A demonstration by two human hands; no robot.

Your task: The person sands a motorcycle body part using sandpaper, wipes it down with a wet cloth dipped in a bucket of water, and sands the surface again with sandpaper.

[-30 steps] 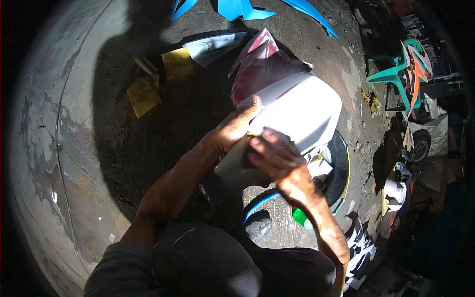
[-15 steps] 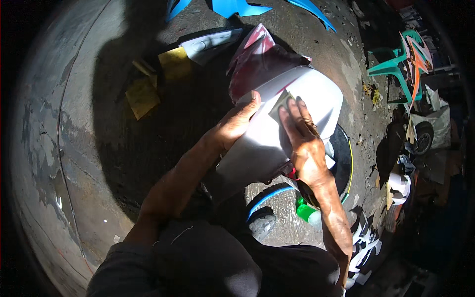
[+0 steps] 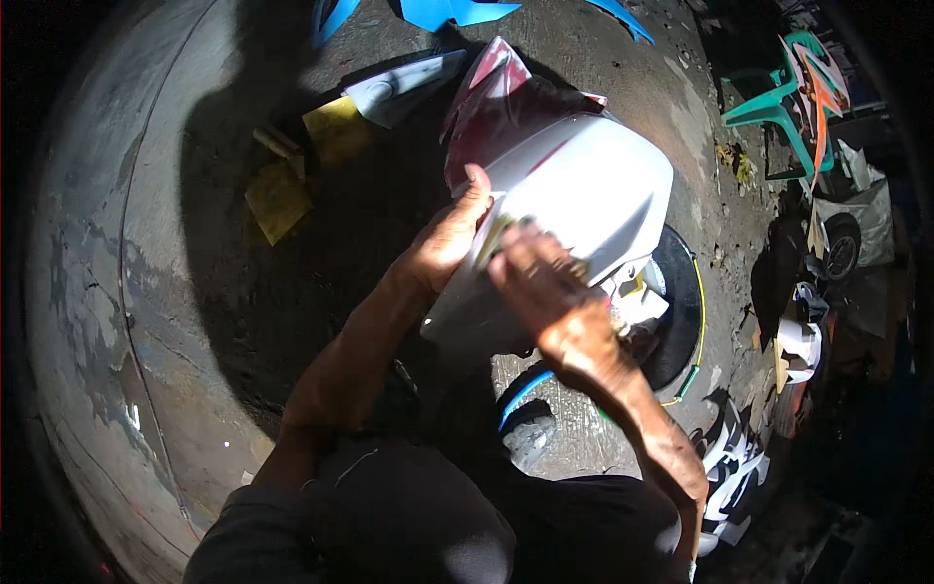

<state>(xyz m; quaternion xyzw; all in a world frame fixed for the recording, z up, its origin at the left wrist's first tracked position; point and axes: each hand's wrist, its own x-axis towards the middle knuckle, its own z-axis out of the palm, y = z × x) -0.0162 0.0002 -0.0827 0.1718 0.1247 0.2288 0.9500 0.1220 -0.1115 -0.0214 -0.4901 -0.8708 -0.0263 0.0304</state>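
A smooth white fairing-like panel (image 3: 618, 170) is tilted above the ground in front of me, brightly lit on its far part. My left hand (image 3: 443, 248) grips its left edge, with the thumb on top. My right hand (image 3: 555, 302), smeared by motion, lies over the panel's near-left part, pressing down a small piece of sandpaper (image 3: 496, 237). The fingers cover most of that piece. A maroon panel (image 3: 491, 122) with whitish patches shows just beyond the white one; whether the two are joined I cannot tell.
Yellowish sheets (image 3: 277, 201) and a pale grey panel (image 3: 404, 88) lie at the far left. Blue panels (image 3: 452, 12) are at the top. To the right are a black round tub (image 3: 687, 311), a green chair (image 3: 773, 112) and a small wheel (image 3: 841, 245).
My right hand has slid the sandpaper toward me and to the left across the white panel. My left hand keeps its hold on the edge, shifted slightly left.
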